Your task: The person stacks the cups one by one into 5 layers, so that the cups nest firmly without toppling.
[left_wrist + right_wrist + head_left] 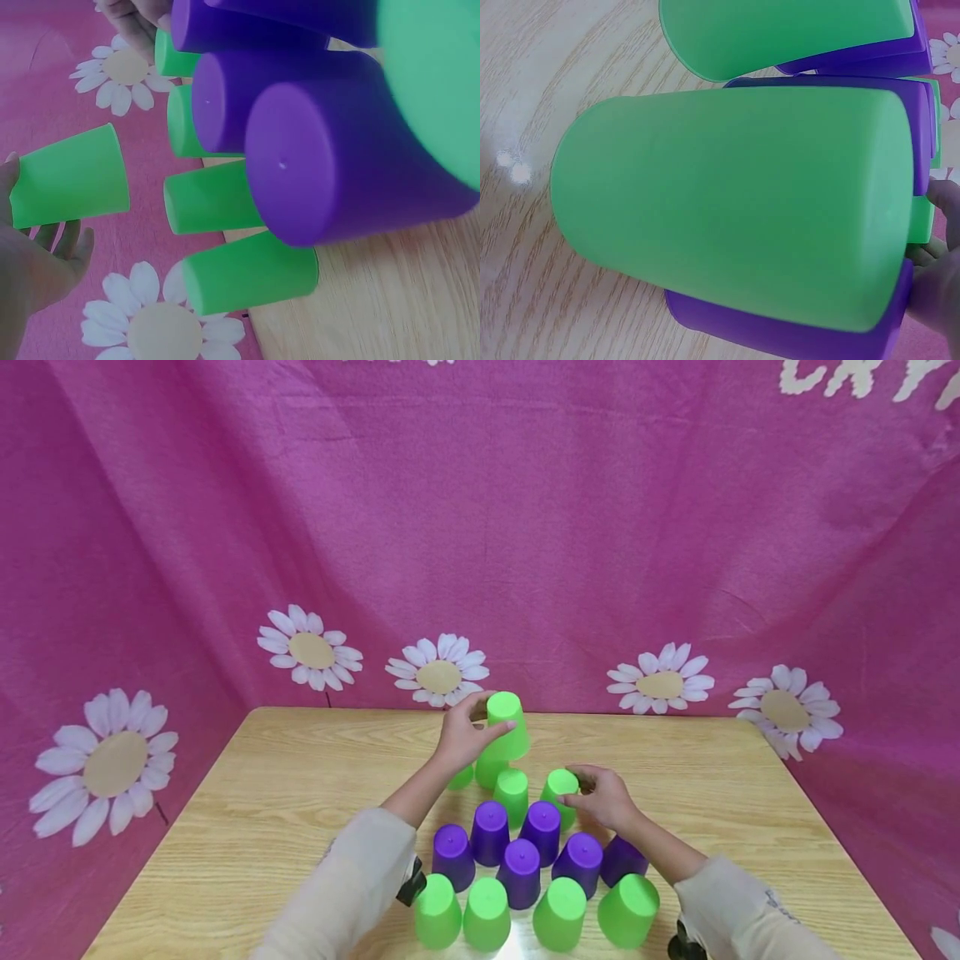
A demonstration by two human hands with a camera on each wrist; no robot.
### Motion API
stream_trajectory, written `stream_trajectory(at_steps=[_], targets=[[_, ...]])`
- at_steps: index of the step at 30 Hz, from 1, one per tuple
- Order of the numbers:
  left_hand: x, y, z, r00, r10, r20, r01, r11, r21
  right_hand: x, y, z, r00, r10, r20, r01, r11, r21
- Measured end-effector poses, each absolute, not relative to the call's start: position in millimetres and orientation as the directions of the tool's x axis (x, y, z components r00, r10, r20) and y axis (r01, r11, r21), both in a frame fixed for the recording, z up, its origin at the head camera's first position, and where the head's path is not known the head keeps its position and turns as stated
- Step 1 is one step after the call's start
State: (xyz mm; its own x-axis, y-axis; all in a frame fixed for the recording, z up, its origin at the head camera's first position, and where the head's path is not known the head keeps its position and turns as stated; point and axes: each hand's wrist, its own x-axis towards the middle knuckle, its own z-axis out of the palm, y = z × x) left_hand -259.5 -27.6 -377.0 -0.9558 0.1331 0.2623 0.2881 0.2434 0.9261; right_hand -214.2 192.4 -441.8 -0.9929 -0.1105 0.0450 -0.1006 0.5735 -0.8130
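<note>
Head view: a pale, wood-grained desk (300, 827), backed by magenta fabric (555, 527) printed with white-petalled daisies (310, 649), white lettering (855, 375) up top. Over the far side, the left hand (463, 735) has thumb and fingers wrapped round a bright-green, tapered plastic cup (506, 727), upside down. To its right, the right hand (603, 797) has fingers clamped on a matching green cup (561, 789), right end of the far group. Nearer sit purple, tapered plastic cups (519, 872), all upside down.

Left wrist now, and here's what the head view overlaps: a plain gap, the lifted cup well apart from the four far green cups (251, 274).

Over to the right wrist: one near green cup (735, 202) looms large, glare (514, 169) on the desk, right thumb and fingers showing beyond either side of a green sliver.

The tally: nine green, one lifted, four far, four near; six purple between.
</note>
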Motion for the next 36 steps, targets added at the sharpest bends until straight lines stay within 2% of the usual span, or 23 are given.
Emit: stream_trajectory(at_steps=[19,36], targets=[[-269.2,-0.3,-389.3,-0.967,0.122,0.222,0.244,0.208,0.947,-212.7,195.9,-444.6,-0.989,-0.123,0.079,-0.137,0.599,-0.789],[-268.8,6.1,-403.0,-0.948,0.198,0.248,0.305,0.359,0.882,-215.8,197.6,-443.0,-0.978,-0.175,0.112,-0.196,0.601,-0.775]])
